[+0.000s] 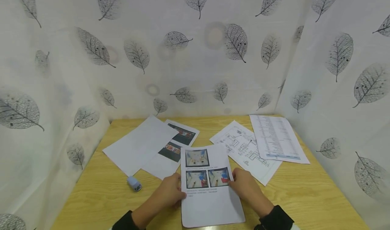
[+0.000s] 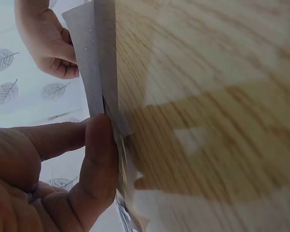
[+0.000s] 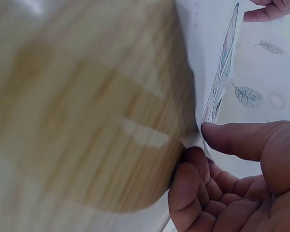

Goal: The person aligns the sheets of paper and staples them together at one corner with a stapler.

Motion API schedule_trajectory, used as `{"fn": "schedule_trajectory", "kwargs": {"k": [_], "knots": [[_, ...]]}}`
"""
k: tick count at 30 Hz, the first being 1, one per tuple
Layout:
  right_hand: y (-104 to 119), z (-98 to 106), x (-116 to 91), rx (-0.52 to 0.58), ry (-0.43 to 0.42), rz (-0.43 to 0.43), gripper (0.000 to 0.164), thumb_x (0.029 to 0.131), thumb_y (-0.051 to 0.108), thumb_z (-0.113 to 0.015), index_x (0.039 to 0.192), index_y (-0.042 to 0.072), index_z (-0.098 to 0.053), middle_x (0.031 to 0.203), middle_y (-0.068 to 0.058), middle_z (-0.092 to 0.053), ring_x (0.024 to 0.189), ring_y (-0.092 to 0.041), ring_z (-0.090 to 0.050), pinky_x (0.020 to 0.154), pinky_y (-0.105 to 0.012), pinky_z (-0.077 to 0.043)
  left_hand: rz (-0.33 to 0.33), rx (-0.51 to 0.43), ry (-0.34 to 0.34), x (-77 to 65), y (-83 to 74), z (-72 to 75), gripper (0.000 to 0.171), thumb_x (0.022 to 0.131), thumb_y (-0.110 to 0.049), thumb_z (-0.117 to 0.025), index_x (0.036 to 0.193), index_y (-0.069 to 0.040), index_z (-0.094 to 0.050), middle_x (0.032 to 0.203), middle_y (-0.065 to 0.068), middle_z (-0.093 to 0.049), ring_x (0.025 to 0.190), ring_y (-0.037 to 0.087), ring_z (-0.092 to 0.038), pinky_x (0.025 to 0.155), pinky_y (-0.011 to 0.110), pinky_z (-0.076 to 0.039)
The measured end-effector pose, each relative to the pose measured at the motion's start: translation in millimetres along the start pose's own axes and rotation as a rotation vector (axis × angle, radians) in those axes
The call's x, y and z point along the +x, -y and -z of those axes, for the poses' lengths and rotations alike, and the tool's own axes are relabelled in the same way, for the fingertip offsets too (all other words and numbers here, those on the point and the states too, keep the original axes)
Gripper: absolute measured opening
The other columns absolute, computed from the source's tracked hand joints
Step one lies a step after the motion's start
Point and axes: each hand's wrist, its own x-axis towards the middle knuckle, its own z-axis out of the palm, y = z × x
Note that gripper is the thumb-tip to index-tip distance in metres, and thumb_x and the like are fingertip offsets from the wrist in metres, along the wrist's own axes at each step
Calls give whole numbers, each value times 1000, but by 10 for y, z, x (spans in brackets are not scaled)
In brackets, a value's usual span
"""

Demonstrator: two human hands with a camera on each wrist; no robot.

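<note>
Both hands hold a small stack of printed paper sheets [image 1: 213,206] between them, raised and tilted over the front of the table. The top sheet carries one picture above two others, with small lines of text below. On its left edge, my left hand [image 1: 171,190] pinches the paper, thumb on the printed face. My right hand [image 1: 244,186] pinches the opposite edge at about the same height. In the left wrist view, the left thumb and fingers [image 2: 97,154] press the sheets' edge together. Layered edges show above the right thumb [image 3: 237,137] in the right wrist view.
A blank white sheet [image 1: 140,142] overlaps a page with dark photos [image 1: 186,135] at the back left. A small light-blue object [image 1: 134,183] lies left of the left hand. At right, a text page [image 1: 278,138] overlaps a diagram sheet [image 1: 240,145]. Leaf-patterned curtains [image 1: 195,71] surround the wooden table [image 1: 304,196].
</note>
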Motion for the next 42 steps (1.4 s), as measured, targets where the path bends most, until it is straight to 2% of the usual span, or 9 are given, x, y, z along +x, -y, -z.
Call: {"fn": "schedule_trajectory", "kwargs": {"k": [9, 13, 17, 20, 25, 30, 34, 39, 42], "knots": [[36, 5, -15, -54, -7, 3, 21, 85, 14, -77, 92, 2, -62, 78, -5, -61, 68, -18, -55, 57, -31, -44, 14, 28, -6, -24, -47, -2, 56, 84, -6, -78, 131, 7, -51, 79, 9, -62, 59, 18, -62, 47, 29, -52], [30, 1, -21, -71, -14, -2, 23, 85, 15, -77, 95, 1, -63, 80, -7, -63, 68, -19, -55, 56, -31, -45, 21, 89, -36, -14, -74, 8, 55, 86, -14, -79, 131, 6, -53, 92, 10, -66, 70, 19, -63, 57, 34, -53], [20, 25, -41, -78, -42, 7, 31, 84, 16, -79, 104, -3, -66, 91, -12, -69, 74, -20, -59, 61, -35, -50, -16, 170, -66, 15, -136, -24, 58, 89, -27, -79, 134, 1, -55, 105, 9, -71, 84, 18, -63, 72, 39, -54], [17, 69, -54, -80, -42, 6, 39, 85, 19, -80, 112, -4, -66, 95, -13, -71, 78, -21, -61, 67, -39, -53, -67, 166, -52, 51, -236, -65, 63, 91, -34, -77, 138, -1, -54, 98, 6, -72, 81, 17, -65, 69, 39, -55], [-34, 204, -41, -87, -31, -4, 42, 88, 24, -78, 121, 0, -65, 89, -6, -67, 76, -18, -60, 66, -38, -52, -131, 109, 7, 157, -542, -85, 71, 91, -40, -75, 146, -3, -49, 86, 2, -65, 73, 17, -61, 59, 35, -52], [-199, 462, 30, -123, -87, 2, 44, 89, 26, -76, 121, -1, -65, 95, -12, -69, 81, -24, -63, 69, -43, -53, -153, 108, 21, 342, -978, -133, 73, 91, -48, -73, 149, -11, -48, 110, 5, -69, 93, 20, -66, 76, 39, -57], [-376, 725, 122, -148, -132, -3, 47, 90, 28, -74, 123, -5, -63, 106, -21, -69, 95, -35, -67, 78, -51, -54, -150, 95, 23, 523, -1271, -260, 74, 92, -51, -72, 150, -13, -46, 130, 10, -67, 116, 25, -66, 90, 44, -57], [-670, 1122, 296, -146, -145, -48, 60, 94, 31, -68, 135, -9, -52, 119, -30, -64, 106, -45, -63, 82, -55, -52, -222, 141, 7, 874, -1627, -487, 76, 93, -48, -71, 150, -6, -45, 140, 15, -61, 128, 27, -60, 103, 41, -52], [-861, 1343, 439, -127, -153, -102, 65, 95, 32, -65, 139, -12, -46, 125, -35, -60, 109, -48, -61, 83, -56, -52, -218, 179, -22, 1130, -1859, -653, 79, 94, -47, -70, 152, -2, -42, 146, 16, -56, 133, 28, -56, 107, 37, -49]]}}
